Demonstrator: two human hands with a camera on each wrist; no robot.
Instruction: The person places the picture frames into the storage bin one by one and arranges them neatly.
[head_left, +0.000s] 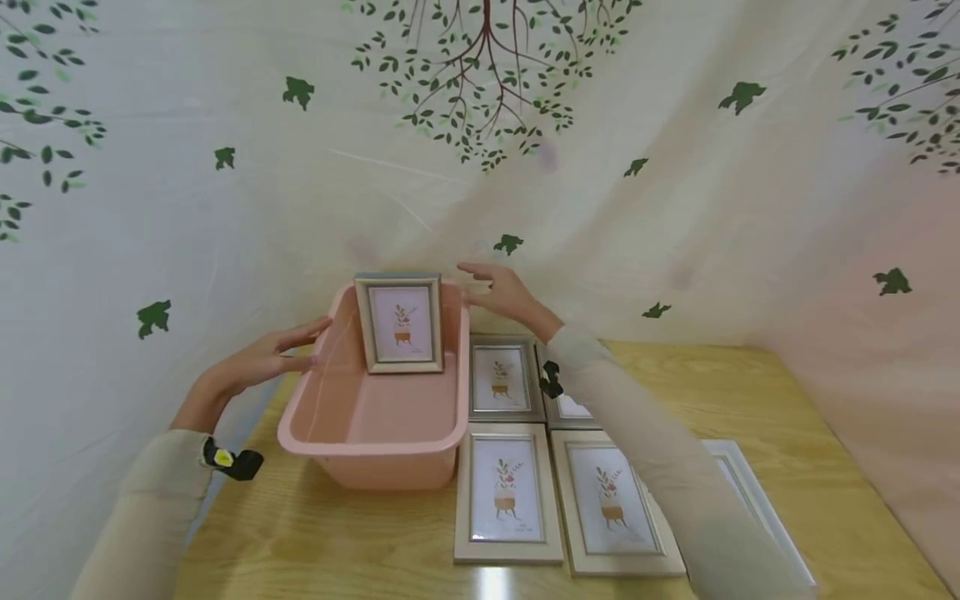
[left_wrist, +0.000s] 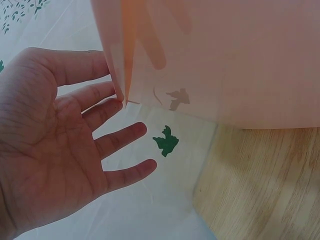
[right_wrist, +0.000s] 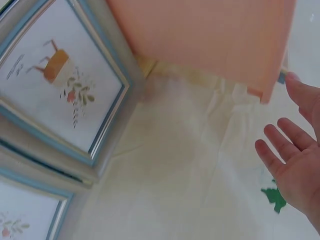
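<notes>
A pink plastic basin stands on the wooden table. Inside it, a picture frame with a potted-plant print leans upright against the far wall. A bluish edge shows just behind that frame. At the basin's left rim is my left hand, its fingers extended. In the left wrist view, some fingertips meet the basin wall while the lower fingers spread apart from it. Beside the far right corner, my right hand has its fingers loosely extended with nothing held. Whether it touches the rim is hard to tell.
Right of the basin, several picture frames lie flat: a dark silver one, a cream one and another cream one. My right forearm partly covers others, including a white frame. A leaf-patterned cloth hangs behind the table.
</notes>
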